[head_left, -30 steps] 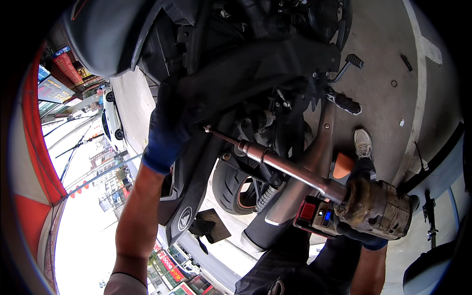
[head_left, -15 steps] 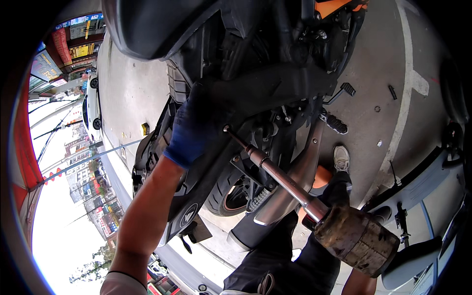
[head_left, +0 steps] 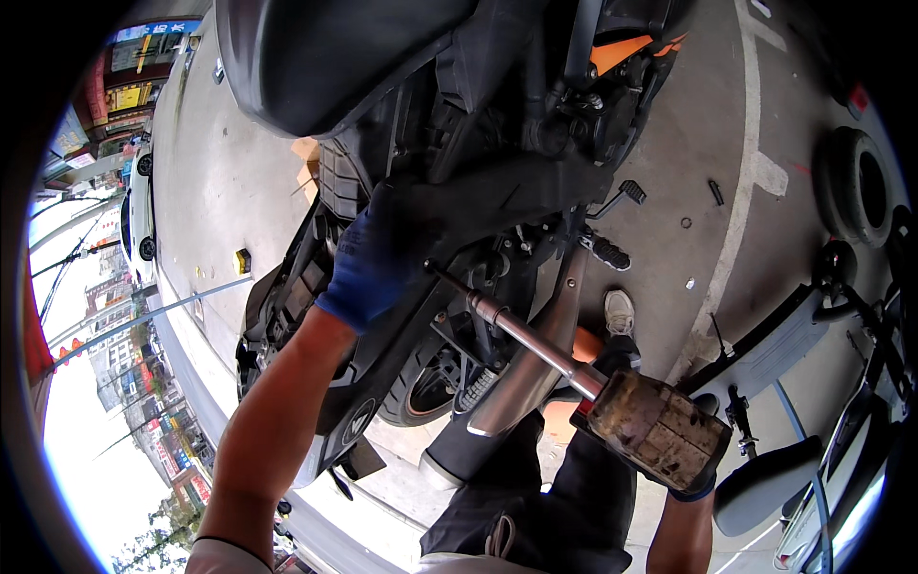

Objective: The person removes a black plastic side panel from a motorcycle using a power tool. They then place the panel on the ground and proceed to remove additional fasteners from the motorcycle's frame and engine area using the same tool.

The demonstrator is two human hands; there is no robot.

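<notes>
Impact wrench held up to motorcycle

The worn, grime-stained tool is held at the lower right, over dark-trousered legs, its long metal shaft pointed up and to the left. The thin tip of the shaft is set at the lower edge of a black panel on the motorcycle; whether it is seated in anything cannot be told. The tool is gripped by the right hand, mostly hidden behind it. The left hand, in a blue glove, is laid at the panel's left end, just beside the tip; its fingers are lost against the black, so how far they are closed cannot be told.

A silver exhaust is crossed in view by the shaft, and a rear tyre is seen to the exhaust's left. Farther right, a footpeg and a pedal are seen near a pale shoe on the grey ground. Toward the right edge, a loose tyre is seen beyond a white line.
</notes>
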